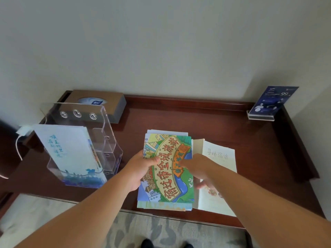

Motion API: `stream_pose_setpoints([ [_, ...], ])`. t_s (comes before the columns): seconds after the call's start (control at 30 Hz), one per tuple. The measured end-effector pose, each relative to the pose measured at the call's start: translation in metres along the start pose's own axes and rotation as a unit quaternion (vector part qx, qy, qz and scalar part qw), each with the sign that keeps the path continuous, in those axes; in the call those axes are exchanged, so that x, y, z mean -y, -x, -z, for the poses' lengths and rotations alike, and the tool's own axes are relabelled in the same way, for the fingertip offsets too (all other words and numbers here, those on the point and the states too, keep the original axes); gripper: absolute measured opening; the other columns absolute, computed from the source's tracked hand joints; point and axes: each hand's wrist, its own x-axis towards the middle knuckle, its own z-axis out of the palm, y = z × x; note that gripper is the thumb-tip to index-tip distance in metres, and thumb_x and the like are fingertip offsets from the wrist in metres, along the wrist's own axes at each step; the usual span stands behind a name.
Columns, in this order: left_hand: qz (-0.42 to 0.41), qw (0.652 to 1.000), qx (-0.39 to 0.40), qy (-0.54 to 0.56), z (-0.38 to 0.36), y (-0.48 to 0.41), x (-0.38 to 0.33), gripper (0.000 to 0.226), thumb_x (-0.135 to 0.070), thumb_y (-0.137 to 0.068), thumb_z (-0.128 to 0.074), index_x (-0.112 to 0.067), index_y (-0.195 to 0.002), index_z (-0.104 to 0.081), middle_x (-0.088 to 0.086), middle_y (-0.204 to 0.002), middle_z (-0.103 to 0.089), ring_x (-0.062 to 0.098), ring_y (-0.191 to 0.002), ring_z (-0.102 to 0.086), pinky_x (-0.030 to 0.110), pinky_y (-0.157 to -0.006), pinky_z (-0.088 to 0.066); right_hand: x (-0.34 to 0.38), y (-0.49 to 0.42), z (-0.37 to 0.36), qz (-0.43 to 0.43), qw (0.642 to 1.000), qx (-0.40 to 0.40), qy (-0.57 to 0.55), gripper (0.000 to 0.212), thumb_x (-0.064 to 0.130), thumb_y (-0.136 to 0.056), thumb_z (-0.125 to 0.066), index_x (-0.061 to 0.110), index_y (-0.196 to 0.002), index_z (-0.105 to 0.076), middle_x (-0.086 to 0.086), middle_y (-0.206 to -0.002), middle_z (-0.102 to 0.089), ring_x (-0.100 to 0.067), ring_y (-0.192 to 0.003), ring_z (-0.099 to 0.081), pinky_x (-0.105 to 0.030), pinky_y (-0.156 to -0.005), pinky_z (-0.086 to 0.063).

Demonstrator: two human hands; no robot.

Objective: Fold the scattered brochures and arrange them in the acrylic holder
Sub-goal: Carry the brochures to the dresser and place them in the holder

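A colourful cartoon brochure [166,183] lies folded on top of a small stack near the desk's front edge. My left hand [141,169] grips its left edge, thumb on top. My right hand [195,167] pinches its right edge, the lower fingers touching a pale brochure [219,158] that lies beside it on the right. The clear acrylic holder [107,140] stands at the left of the desk. A light blue folded brochure [69,151] stands in its front pocket.
A brown tissue box [109,102] sits behind the holder against the wall. A blue sign in a clear stand [270,102] occupies the back right corner. The dark wooden desk [206,120] has a raised rim; a white cable [18,140] hangs at its left.
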Motion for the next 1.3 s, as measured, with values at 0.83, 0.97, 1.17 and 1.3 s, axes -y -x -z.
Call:
stream_pose_setpoints([
  [0.83,-0.054,0.91,-0.126,-0.391,-0.021,-0.046,0.003,0.042,-0.046,-0.081,-0.071,-0.014,-0.104,-0.054,0.002,-0.099,-0.06,0.02,-0.089,-0.061,0.031,-0.068,-0.045,-0.033,-0.017,-0.006,0.016,0.994,-0.065,-0.09,0.031,0.034,-0.093,-0.062,0.018,-0.117,-0.051,0.003,-0.108,-0.066,-0.015,-0.093,-0.067,-0.041,-0.086,-0.058],
  [0.97,-0.28,0.724,-0.164,-0.608,-0.031,-0.037,0.016,0.057,-0.049,-0.087,-0.057,-0.031,-0.138,-0.039,-0.003,-0.124,-0.047,0.018,-0.112,-0.045,0.033,-0.087,-0.041,-0.025,-0.023,-0.018,0.029,0.993,-0.074,-0.082,0.033,0.033,-0.091,-0.063,0.019,-0.117,-0.05,-0.001,-0.113,-0.065,-0.018,-0.092,-0.07,-0.043,-0.083,-0.06],
  [1.17,-0.273,0.689,-0.12,-0.661,-0.042,-0.036,0.017,0.043,-0.038,-0.09,-0.051,-0.039,-0.132,-0.046,-0.006,-0.122,-0.047,0.02,-0.113,-0.042,0.037,-0.089,-0.034,-0.028,-0.023,-0.009,0.049,0.995,-0.084,-0.017,0.036,0.034,-0.092,-0.06,0.018,-0.123,-0.052,0.001,-0.112,-0.066,-0.016,-0.095,-0.068,-0.038,-0.081,-0.059],
  [1.3,-0.289,0.697,-0.058,-0.653,-0.083,-0.032,-0.003,0.035,-0.04,-0.088,-0.053,-0.034,-0.123,-0.053,-0.004,-0.125,-0.051,0.022,-0.118,-0.042,0.04,-0.096,-0.033,-0.04,-0.015,0.04,0.136,0.948,-0.25,0.14,0.048,0.03,-0.091,-0.056,0.024,-0.139,-0.047,-0.002,-0.137,-0.053,-0.022,-0.122,-0.054,-0.033,-0.097,-0.044],
])
